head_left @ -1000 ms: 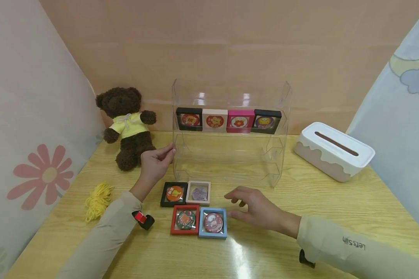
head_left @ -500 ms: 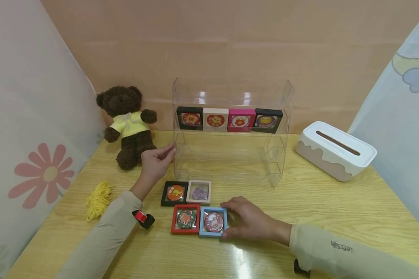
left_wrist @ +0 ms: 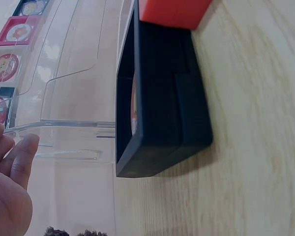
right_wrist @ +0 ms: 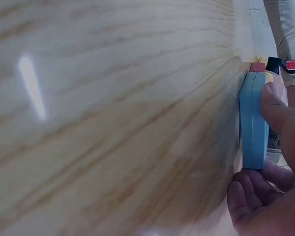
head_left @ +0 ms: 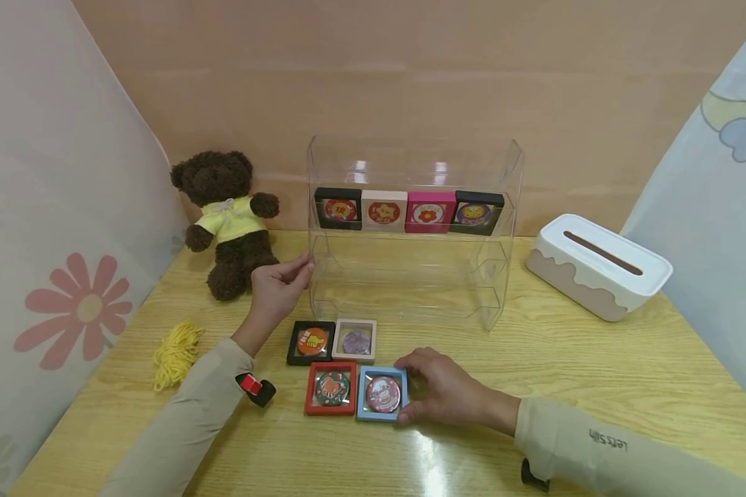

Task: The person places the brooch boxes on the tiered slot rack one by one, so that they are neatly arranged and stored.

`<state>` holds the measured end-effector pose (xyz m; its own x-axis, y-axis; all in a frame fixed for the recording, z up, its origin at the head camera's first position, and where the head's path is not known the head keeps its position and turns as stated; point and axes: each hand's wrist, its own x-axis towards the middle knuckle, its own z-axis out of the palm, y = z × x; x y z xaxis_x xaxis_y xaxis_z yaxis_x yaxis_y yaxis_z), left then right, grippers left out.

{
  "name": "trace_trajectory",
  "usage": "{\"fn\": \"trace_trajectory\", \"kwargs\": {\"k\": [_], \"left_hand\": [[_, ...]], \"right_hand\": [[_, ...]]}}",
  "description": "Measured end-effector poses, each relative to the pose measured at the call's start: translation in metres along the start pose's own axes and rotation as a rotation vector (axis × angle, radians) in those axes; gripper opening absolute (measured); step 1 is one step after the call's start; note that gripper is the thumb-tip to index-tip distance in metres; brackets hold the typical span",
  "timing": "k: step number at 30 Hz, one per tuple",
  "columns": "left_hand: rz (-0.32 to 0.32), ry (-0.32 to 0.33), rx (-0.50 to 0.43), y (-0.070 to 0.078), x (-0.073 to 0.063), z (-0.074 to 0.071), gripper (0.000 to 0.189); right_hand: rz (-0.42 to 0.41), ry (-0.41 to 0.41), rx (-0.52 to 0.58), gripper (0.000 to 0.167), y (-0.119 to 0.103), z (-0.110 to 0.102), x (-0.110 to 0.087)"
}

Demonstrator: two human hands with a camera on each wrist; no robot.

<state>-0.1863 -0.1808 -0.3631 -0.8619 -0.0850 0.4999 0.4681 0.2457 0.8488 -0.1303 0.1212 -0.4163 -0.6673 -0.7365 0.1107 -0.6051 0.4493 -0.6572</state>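
My right hand (head_left: 444,392) grips a light blue square display frame (head_left: 383,419) by its right side, thumb at the near corner and fingers at the far one. The right wrist view shows the blue frame (right_wrist: 253,125) between thumb and fingers. A narrow gap parts it from the red frame (head_left: 330,410) on its left. Behind lie a black frame (head_left: 294,345) and a beige frame (head_left: 354,358). My left hand (head_left: 278,290) pinches the left edge of a clear acrylic rack (head_left: 410,304). On the rack's upper tier stand several framed badges (head_left: 430,214).
A brown teddy bear (head_left: 226,228) in a yellow shirt sits back left, with a bundle of yellow yarn (head_left: 177,355) nearer. At the right stands a white and tan tissue box (head_left: 599,266). Fabric walls (head_left: 410,83) enclose the wooden table (head_left: 597,359).
My right hand has moved down and left onto the blue frame, taken hold of it and shifted it slightly right from the red one. The left hand stays at the rack.
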Motion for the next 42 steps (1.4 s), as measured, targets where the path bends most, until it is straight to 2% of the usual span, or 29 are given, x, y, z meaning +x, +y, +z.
{"fn": "trace_trajectory", "kwargs": {"k": [6, 12, 19, 25, 29, 42], "left_hand": [[0.002, 0.0, 0.002, -0.001, 0.0, 0.0, 0.022], [-0.018, 0.004, -0.007, -0.001, 0.0, 0.0, 0.022], [-0.038, 0.002, -0.006, 0.0, 0.0, -0.001, 0.022], [-0.011, 0.0, 0.003, 0.0, 0.0, 0.0, 0.022], [0.007, 0.003, 0.017, 0.002, -0.001, 0.0, 0.022], [-0.007, 0.001, 0.013, -0.001, -0.001, -0.001, 0.022]], "right_hand": [[0.007, 0.026, 0.037, 0.064, 0.0, -0.002, -0.003], [-0.007, 0.074, 0.088, 0.052, -0.002, -0.005, -0.005], [-0.176, 0.146, 0.145, 0.039, 0.001, -0.008, -0.006], [-0.322, 0.184, 0.2, 0.027, 0.004, -0.012, -0.005], [-0.378, 0.224, 0.209, 0.024, 0.007, -0.015, -0.005], [-0.364, 0.304, 0.17, 0.014, 0.008, -0.029, -0.01]]}}
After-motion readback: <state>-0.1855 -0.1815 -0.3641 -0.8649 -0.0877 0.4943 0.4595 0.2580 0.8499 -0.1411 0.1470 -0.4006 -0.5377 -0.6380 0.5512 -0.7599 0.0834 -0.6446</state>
